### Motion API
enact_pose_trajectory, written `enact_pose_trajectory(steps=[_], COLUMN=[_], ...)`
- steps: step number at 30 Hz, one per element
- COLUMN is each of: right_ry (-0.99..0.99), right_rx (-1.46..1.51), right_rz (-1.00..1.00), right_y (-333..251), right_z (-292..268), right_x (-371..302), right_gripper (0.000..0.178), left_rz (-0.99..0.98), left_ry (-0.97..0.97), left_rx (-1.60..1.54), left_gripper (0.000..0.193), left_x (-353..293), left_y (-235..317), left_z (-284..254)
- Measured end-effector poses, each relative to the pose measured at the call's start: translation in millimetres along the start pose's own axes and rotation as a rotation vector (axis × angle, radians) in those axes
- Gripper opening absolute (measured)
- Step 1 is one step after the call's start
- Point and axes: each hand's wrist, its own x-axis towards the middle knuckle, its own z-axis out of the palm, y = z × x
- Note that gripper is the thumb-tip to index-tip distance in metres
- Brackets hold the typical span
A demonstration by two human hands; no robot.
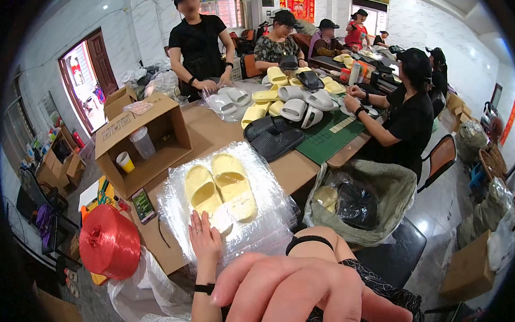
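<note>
A pair of pale yellow slide slippers lies side by side on a stack of clear plastic bags in front of me. My left hand rests flat, fingers stretched out, at the near end of the left slipper and on the plastic. Very close to the camera, my right hand fills the lower middle of the picture. Its fingers are bent and somewhat apart, with nothing visible in them; the lower edge cuts off part of that hand.
Left stand a cardboard box holding cups, a phone and a red twine spool. Beyond lies a pile of yellow, grey and black slippers by a green mat. A lined sack is right. Several co-workers surround the table.
</note>
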Motion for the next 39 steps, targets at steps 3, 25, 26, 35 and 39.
enact_pose_trajectory(steps=[3,25,26,35,39], right_ry=[0.018,0.211,0.214,0.501,0.322], right_rx=[-0.008,-0.025,-0.027,0.197,0.093], right_rz=[-0.013,-0.085,-0.084,0.054,-0.106], right_y=[3,4,8,11,28], right_z=[4,27,29,69,55], right_x=[1,11,9,3,-2], right_gripper=[0.076,0.08,0.08,0.088,0.091], left_rz=[-0.025,0.022,0.016,-0.014,-0.014], left_ry=[-0.011,0.013,0.008,-0.005,-0.014], left_rx=[-0.042,-0.002,-0.009,-0.013,-0.011], left_gripper=[0.058,0.059,0.059,0.058,0.058], left_x=[1,1,2,1,2], left_y=[4,5,5,6,6], left_z=[-2,-1,-1,-3,-3])
